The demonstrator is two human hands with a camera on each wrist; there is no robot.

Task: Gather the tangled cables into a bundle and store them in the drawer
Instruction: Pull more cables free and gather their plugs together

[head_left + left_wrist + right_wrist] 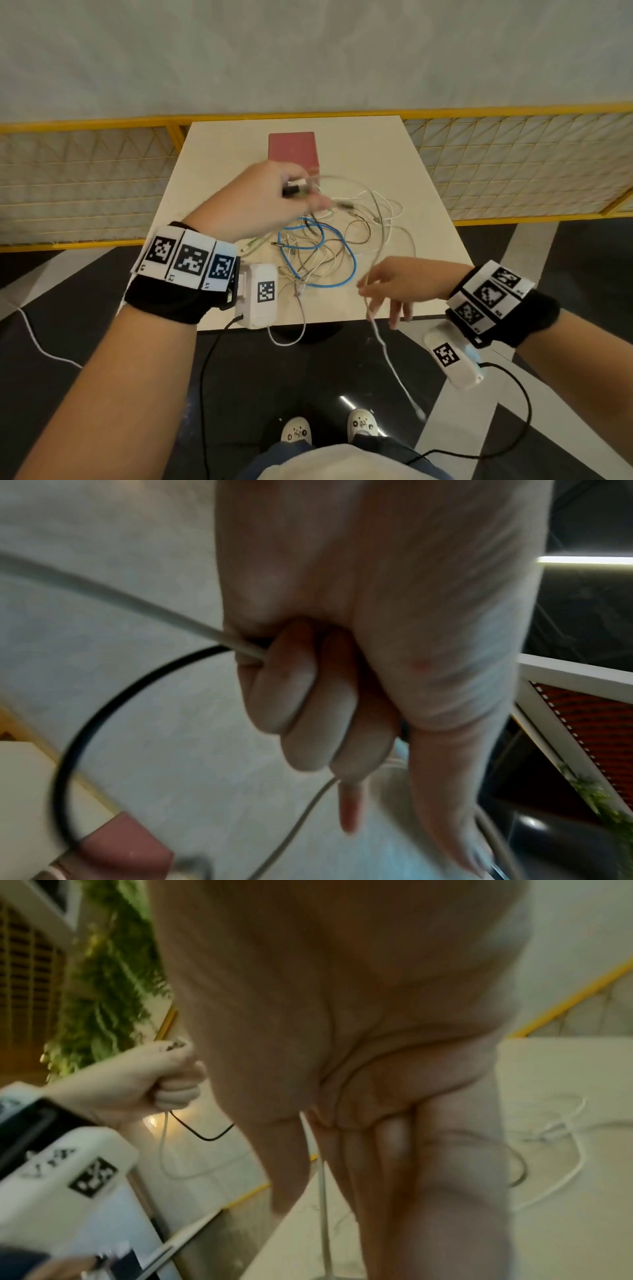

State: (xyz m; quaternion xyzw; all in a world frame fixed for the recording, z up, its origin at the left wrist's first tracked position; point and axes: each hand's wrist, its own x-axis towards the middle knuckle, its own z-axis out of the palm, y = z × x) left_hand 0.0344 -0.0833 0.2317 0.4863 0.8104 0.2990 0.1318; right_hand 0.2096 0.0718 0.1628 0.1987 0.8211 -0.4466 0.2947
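Left hand (253,202) fisted on cable ends; right hand (383,291) loosely pinching a white cable (387,353) dangling below its grip (likely to slip, snagging the tangle (329,246)).

Your left hand (255,200) is motion-blurred in the head view; the silvery plug ends (297,187) it grips smear together, so you can't count them or tell their type. It also covers the near edge of the dark-red rectangular box (294,150), so whether that box has a drawer front can't be told. In the left wrist view your curled fingers (294,696) hide where the grey cord (113,595) and thin black cord (85,723) go inside the fist. Your right hand (359,1042) fills the right wrist view, blurred; the thin white cable (323,1218) vanishes between the fingers and runs off the bottom edge. Grip there can't be told.
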